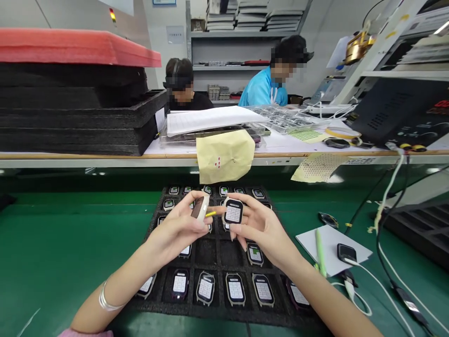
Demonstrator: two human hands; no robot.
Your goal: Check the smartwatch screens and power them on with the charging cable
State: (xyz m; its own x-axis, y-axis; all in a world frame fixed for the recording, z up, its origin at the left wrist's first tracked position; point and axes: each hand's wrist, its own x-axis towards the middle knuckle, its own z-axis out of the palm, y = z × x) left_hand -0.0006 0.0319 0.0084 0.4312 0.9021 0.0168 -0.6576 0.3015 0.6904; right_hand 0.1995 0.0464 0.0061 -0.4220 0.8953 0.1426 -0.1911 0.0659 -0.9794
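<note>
Black foam tray [205, 252] on green tabletop [77, 252]; 2 people [261, 91] (1 in blue) beyond.

The watch [233, 211] shows a white grid on black, over a black tray [205, 252] and green tabletop [70, 243].

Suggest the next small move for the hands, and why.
Perhaps have the right hand lower the dark-framed, squarish watch with a lit white screen into the vacant square pocket of the black foam tray. That pocket lies just below, and the left hand grips a second, beige-sided watch, so freeing one hand may help.
</note>
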